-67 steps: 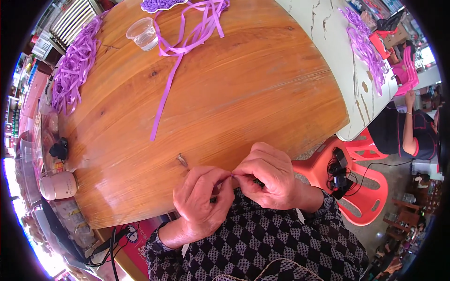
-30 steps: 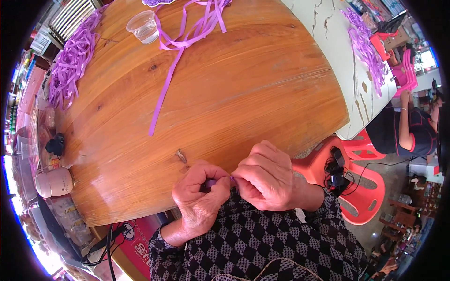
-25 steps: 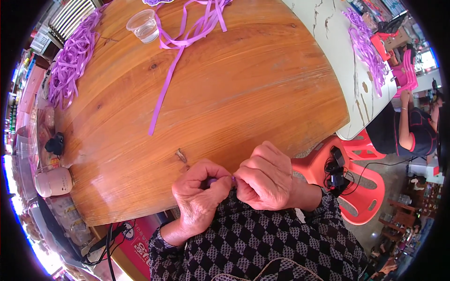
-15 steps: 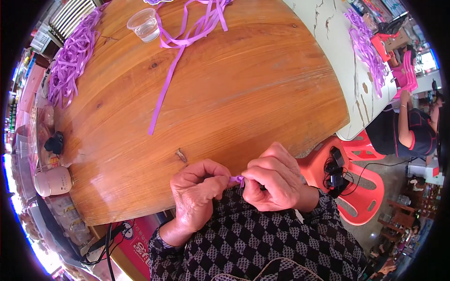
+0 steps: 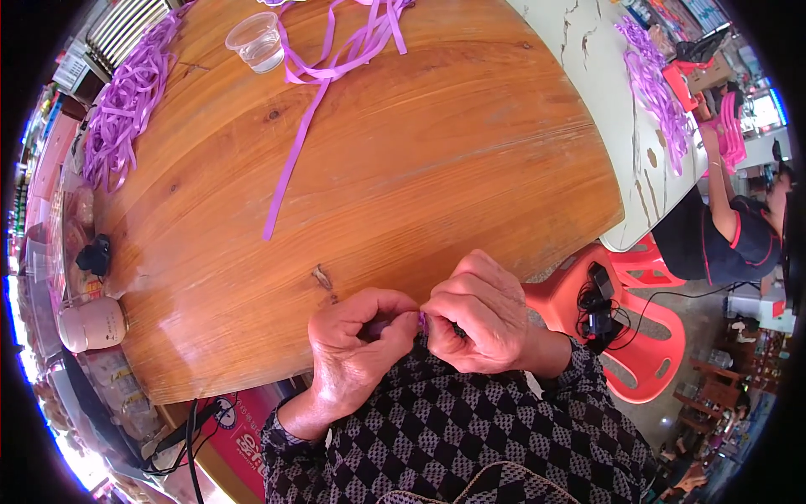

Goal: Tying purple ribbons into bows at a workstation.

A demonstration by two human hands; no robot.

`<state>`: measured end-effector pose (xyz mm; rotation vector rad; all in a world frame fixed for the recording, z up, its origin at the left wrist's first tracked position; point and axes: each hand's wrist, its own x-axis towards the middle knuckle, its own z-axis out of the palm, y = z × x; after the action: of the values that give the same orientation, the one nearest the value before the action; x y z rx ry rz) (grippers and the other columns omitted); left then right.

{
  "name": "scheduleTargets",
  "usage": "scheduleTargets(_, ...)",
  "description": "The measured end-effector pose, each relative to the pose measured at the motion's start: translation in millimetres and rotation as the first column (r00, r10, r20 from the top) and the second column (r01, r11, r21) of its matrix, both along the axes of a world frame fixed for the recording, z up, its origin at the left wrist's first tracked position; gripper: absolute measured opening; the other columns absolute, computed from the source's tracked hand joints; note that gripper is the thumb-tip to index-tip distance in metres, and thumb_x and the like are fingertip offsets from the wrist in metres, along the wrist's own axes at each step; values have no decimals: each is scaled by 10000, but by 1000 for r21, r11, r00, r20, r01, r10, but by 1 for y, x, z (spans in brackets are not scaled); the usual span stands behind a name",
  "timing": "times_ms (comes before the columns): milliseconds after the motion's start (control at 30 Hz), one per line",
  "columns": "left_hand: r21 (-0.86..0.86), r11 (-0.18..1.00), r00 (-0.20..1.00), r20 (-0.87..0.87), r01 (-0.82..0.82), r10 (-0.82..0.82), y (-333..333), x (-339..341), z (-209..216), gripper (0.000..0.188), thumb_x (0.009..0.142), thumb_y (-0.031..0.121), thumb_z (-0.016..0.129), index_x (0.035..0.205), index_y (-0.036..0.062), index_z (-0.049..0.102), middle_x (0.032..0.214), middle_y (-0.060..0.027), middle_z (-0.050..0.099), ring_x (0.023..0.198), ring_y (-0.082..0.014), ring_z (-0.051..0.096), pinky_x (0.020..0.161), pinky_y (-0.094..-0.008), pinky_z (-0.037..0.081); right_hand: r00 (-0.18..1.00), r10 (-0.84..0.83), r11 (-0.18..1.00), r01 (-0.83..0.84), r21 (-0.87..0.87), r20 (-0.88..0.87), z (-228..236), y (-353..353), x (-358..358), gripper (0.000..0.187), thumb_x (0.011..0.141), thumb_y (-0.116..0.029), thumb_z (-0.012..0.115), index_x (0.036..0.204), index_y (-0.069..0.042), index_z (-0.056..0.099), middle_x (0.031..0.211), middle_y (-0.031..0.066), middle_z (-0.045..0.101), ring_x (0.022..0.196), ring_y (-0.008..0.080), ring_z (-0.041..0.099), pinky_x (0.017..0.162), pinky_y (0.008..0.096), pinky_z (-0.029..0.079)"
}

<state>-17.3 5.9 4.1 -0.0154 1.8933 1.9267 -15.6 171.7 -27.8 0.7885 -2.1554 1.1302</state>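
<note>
My left hand [image 5: 361, 344] and my right hand [image 5: 480, 317] meet fingertip to fingertip just over the near edge of the wooden table [image 5: 403, 185]. Both are closed in a pinch on a small piece of purple ribbon [image 5: 422, 324]. Only a bit of it shows between the fingers; the rest is hidden in my grip. Farther off on the tabletop lie loose purple ribbons [image 5: 348, 59], one strand trailing toward me. A clear plastic cup [image 5: 257, 44] with some clear liquid stands beside them.
A heap of purple ribbon [image 5: 134, 101] lies at the table's far left; more ribbon [image 5: 655, 88] is on a white marbled table [image 5: 604, 101] at right. A pink jar [image 5: 94, 324] stands at the left edge. Red stools [image 5: 646, 336] hold black cables. Another person [image 5: 730, 227] is at the right.
My hands have drawn closer together, and less of the ribbon shows between them. The other person's arm at the right has moved outward.
</note>
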Motion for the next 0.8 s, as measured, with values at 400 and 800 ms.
scheduleTargets(400, 130, 988, 979, 197, -86, 59, 0, -1, -12, 32, 777, -5, 595, 765, -25, 616, 670, -30, 619, 541, -26, 494, 460, -157, 357, 1000, 13, 999, -12, -33, 23, -1, -1, 1, 203, 577, 106, 585, 750, 6, 550, 657, 73, 534, 514, 216, 458, 451, 289, 353)
scheduleTargets(800, 147, 978, 978, 167, -146, 121, 2, 3, -13, 44, 792, 13, 592, 782, -24, 614, 685, -40, 634, 535, -30, 496, 458, -156, 360, 968, 122, 985, -91, -147, 218, 8, 6, -2, 236, 637, 103, 653, 852, 20, 601, 750, 112, 590, 578, 228, 510, 505, 293, 397)
